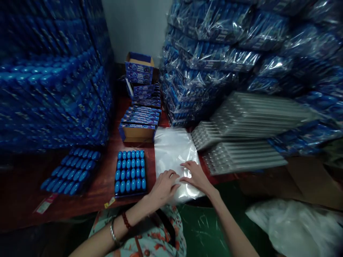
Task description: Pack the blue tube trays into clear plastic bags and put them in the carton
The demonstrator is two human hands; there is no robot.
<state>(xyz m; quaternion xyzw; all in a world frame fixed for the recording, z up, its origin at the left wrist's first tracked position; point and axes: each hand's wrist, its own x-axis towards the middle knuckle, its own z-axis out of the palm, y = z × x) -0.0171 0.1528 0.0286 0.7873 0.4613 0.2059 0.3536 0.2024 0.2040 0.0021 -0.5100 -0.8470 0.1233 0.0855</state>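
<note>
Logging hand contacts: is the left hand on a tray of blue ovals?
No, the left hand is on the clear plastic bags.

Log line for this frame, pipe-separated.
left hand: on clear plastic | right hand: on clear plastic, thumb and forefinger apart | beside plastic: blue oval-topped pack | behind pack: printed blue cartons

2 passable strips of red table point(107, 166) flanking the middle blue tray point(130, 173), purple carton point(138, 133) blocking its far side, clear trays point(245, 157) hemming the plastic sheets point(171, 146) on the right, tall blue stack point(53, 96) walling far left
</note>
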